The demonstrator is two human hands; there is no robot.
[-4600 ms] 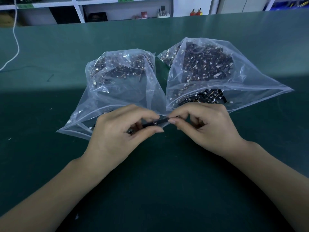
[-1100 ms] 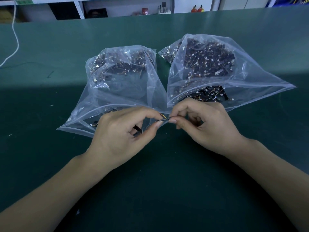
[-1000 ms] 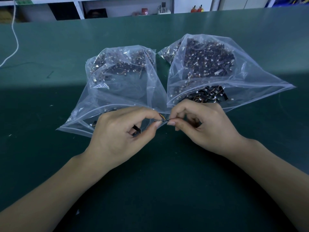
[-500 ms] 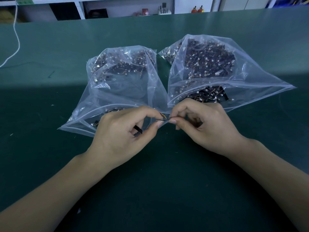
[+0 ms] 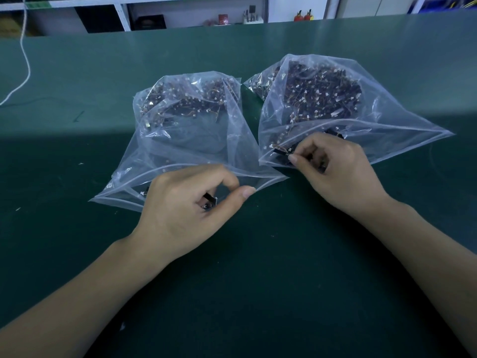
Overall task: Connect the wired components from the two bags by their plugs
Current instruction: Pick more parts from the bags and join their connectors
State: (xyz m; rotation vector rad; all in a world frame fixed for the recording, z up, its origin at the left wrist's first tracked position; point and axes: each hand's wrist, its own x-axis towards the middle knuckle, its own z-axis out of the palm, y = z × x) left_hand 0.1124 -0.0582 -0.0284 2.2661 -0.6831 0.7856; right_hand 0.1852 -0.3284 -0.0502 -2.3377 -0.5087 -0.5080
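Note:
Two clear plastic bags lie open toward me on the green mat, each full of small dark wired components with white plugs. My left hand [image 5: 188, 205] sits at the mouth of the left bag [image 5: 180, 143], fingers curled round a small black component [image 5: 210, 199], thumb stretched forward. My right hand [image 5: 338, 171] is at the mouth of the right bag [image 5: 392, 130]. Its thumb and forefinger pinch a black wired component [image 5: 283, 151] lying among others at the bag's opening. The two hands are apart.
A white cable [image 5: 25, 60] trails down the far left of the table [image 5: 258, 280]. Shelves with small items stand behind the table's far edge. Tiny white scraps dot the mat on the left.
The hands were pinching wires together at the centre. They have parted: the right hand moved up and right to the right bag's mouth, and the left hand drew back slightly with its black component.

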